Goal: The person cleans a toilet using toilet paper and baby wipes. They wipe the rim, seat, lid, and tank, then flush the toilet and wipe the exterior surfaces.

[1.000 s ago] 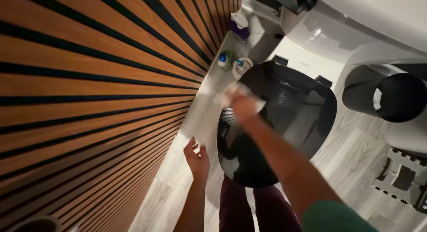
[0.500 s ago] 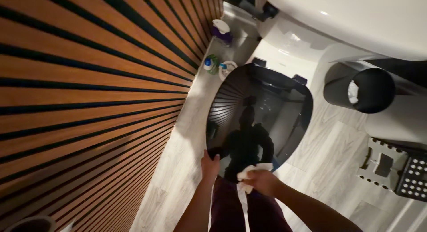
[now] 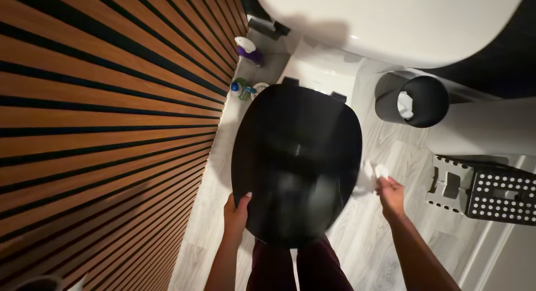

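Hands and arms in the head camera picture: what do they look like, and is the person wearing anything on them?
Both forearms are bare, with no sleeves, watch or bracelets showing. No gloves on the left hand or the right hand. The left thumbnail looks pale and fairly long. Dark maroon trousers show below.

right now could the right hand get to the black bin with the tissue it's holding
Probably yes: the right hand holds the tissue out beside the black lid, and only bare floor lies between it and the open-topped black bin.

Toilet lid (image 3: 296,157): glossy black plastic, smooth, gripped at its near edge. Wipe (image 3: 371,176): crumpled white paper. Floor (image 3: 368,235) beneath: matt, pale wood-grain.
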